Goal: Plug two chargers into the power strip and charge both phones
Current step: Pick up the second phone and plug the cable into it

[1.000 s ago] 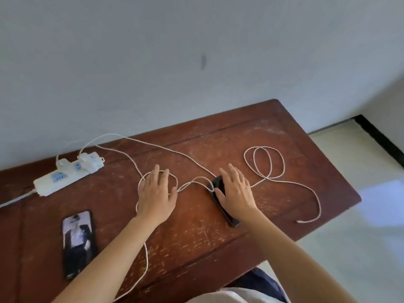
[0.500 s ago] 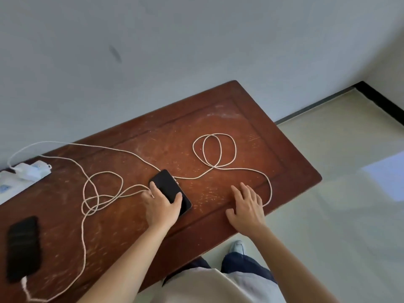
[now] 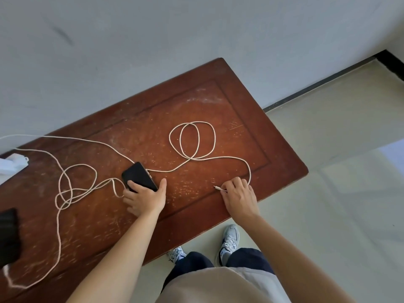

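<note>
Two hands are working at a wooden desk (image 3: 229, 101) strewn with white cable.

The left hand (image 3: 145, 199) is gripping a dark phone (image 3: 138, 177) lying mid-desk; the right hand (image 3: 239, 194) is pinching the looped cable (image 3: 192, 138) just behind its plug end (image 3: 216, 187).

Phone (image 3: 139, 176) on table (image 3: 218, 101); cable (image 3: 192, 138) loops right, perhaps touching.
</note>
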Tool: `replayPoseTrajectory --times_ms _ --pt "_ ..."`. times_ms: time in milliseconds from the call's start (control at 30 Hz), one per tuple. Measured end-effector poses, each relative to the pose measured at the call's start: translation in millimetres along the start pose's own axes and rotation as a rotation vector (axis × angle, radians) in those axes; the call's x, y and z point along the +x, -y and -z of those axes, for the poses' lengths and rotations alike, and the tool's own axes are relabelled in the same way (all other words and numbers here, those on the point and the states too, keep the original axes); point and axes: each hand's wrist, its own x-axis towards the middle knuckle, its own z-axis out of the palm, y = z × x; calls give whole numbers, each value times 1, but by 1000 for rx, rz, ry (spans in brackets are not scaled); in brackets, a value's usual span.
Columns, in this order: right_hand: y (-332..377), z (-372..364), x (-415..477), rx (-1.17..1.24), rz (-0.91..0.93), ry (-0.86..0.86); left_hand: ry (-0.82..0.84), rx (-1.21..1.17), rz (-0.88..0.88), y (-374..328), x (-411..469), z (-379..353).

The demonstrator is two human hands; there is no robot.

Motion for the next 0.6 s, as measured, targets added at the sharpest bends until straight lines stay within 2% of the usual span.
replayPoseTrajectory --times_ms 200,300,367,467,533,600 --pt "23 9 10 136 1 9 17 -105 145 -3 18 5" --pt "38 16 16 260 -45 -22 78 -220 193 1 24 16" --pt "53 25 21 343 -64 -62 178 -405 260 4 28 27" --pt "85 44 28 516 -93 -134 458 -820 327 6 32 55" --pt "109 59 31 697 -128 -153 592 -985 288 4 34 80" --pt "133 75 32 899 -154 -132 639 -1105 204 -2 36 110"
